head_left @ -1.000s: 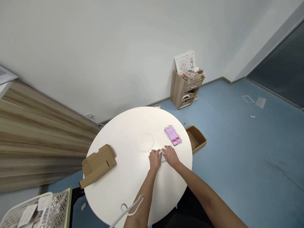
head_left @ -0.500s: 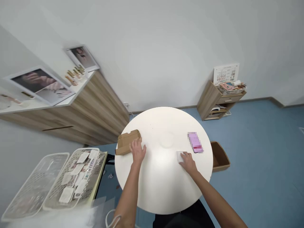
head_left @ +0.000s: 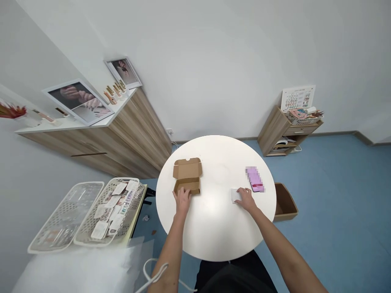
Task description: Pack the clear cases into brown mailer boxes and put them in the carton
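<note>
An opened brown cardboard box (head_left: pixel 187 170) sits on the left part of the round white table (head_left: pixel 214 240), its lid tipped back to the far side. My left hand (head_left: pixel 183 199) grips the box's near wall, with fingertips over its edge. Toward the right, my right hand (head_left: pixel 246 198) has its thumb and fingers closed on a small white square packet (head_left: pixel 234 195) lying on the tabletop; part of the packet is under the fingers. Just beyond that hand lies a purple phone-shaped item (head_left: pixel 255 178), blurred by pixelation.
White plastic baskets, one holding several cards and packets (head_left: pixel 116 207), stand at lower left. A wooden cabinet (head_left: pixel 137 130) borders the table's far left. A brown bin (head_left: pixel 284 203) is on the floor at right, and a small shelf unit (head_left: pixel 275 130) stands by the wall.
The cardboard box has shifted right and turned squarer to me. My left hand, earlier beside it with fingers spread, now grips its near wall. My right hand stays at the white packet.
</note>
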`<state>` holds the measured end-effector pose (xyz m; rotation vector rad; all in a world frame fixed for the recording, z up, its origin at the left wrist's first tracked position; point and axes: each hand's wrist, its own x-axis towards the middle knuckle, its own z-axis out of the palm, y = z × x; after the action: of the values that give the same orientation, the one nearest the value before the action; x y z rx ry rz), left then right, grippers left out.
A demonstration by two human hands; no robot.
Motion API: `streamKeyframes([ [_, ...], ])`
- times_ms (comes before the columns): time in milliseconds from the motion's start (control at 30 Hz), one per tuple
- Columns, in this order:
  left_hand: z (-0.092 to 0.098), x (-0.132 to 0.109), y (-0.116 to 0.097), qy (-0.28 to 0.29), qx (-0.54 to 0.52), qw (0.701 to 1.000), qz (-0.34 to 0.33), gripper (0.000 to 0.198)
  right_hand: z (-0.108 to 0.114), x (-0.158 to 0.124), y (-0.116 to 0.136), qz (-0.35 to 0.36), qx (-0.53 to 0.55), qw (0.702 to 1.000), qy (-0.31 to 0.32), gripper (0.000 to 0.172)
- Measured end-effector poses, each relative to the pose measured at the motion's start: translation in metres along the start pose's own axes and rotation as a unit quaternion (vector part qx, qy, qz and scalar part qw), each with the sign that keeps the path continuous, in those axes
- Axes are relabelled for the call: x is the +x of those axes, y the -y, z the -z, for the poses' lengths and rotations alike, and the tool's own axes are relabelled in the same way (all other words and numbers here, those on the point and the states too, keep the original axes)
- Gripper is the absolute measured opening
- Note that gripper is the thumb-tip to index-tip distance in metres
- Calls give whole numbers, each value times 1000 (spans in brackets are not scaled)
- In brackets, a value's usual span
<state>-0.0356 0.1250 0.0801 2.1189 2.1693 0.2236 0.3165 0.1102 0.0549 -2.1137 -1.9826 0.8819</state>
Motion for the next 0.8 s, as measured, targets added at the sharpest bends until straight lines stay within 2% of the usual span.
streamKeyframes([
  [133,-24,-19,-41,16,-28,999,-28,24,-2,-3,-3,-9,29,1000,5,47],
  [267,-43,-37,-81,11,-42,998,-52,27,-6,-5,-5,-19,12,1000,-19,52],
  [400,-54,-52,-117,21,-55,996,-62,31,-14,-5,-10,-64,-17,997,-49,67],
  [500,-58,-59,-139,27,-61,995,-79,34,-18,-6,-16,-98,-32,993,-56,65],
  [633,-60,-63,-158,23,-71,993,-96,37,-18,-9,-25,-110,-29,993,-32,56],
  [800,-62,-61,-162,25,-58,991,-114,41,-19,-14,-26,-149,-16,989,-8,54],
])
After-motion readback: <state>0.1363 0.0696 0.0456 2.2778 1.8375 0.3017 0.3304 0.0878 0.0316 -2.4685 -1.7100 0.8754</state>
